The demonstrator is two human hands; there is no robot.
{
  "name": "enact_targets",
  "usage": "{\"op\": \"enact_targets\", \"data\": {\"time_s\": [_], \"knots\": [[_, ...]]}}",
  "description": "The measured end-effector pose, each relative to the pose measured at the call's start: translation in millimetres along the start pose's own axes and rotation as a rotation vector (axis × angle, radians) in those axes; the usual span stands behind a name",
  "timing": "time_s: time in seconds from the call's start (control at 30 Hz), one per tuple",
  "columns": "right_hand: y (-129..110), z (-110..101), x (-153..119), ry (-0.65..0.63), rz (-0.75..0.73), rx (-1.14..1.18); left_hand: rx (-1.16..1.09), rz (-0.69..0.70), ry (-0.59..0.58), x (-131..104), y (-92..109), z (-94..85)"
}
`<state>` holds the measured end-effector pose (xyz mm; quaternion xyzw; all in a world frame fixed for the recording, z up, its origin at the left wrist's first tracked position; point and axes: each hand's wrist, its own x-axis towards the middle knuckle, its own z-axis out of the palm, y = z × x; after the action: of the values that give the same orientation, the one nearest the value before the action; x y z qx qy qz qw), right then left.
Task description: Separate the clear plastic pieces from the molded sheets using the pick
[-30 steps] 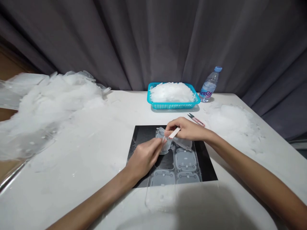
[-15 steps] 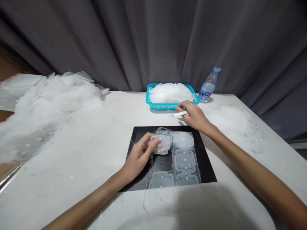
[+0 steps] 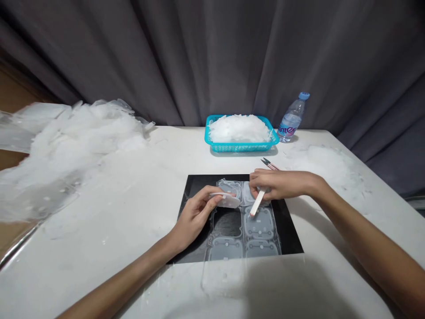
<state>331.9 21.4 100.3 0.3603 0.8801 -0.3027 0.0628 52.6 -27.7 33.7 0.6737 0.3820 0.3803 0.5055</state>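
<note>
My left hand (image 3: 198, 213) pinches a translucent, rounded plastic piece (image 3: 229, 202) between thumb and fingers, tilted nearly edge-on above the black mat (image 3: 289, 239). Under it lies a clear sheet of similar rounded pieces (image 3: 259, 223) in two columns, with one gap where the black shows through. My right hand (image 3: 279, 184) is closed round a slim white stick (image 3: 257, 203), whose lower end points down over the sheet's right column. That hand covers most of the top right piece. Just beyond it lie dark-bladed snips (image 3: 269, 163), partly hidden by the hand.
A blue basket (image 3: 241, 147) heaped with translucent pieces stands at the back, beside a water bottle (image 3: 292, 119). A large pile of clear plastic sheets (image 3: 83, 137) covers the left side. Loose clear scraps (image 3: 332, 170) lie on the right of the white table (image 3: 133, 221).
My right hand has come from near the basket down to the sheet, turning the stick downward. The snips now show. The piece in my left hand has tilted flatter.
</note>
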Motion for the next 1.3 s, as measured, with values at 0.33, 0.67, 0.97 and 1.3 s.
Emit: {"op": "enact_targets", "data": {"time_s": [0.33, 0.67, 0.97, 1.3], "knots": [[20, -1, 2, -0.051, 0.063, 0.014, 0.017, -0.026, 0.030, 0, 0, -0.3], [45, -9, -1, 0.282, 0.093, 0.252, -0.023, 0.041, 0.001, 0, 4, 0.8], [23, -6, 2, 0.593, 0.039, 0.259, 0.119, 0.027, 0.109, 1, 5, 1.7], [-20, 23, 26, 0.485, -0.262, 0.295, 0.367, 0.163, 0.264, -11, -3, 5.7]]}}
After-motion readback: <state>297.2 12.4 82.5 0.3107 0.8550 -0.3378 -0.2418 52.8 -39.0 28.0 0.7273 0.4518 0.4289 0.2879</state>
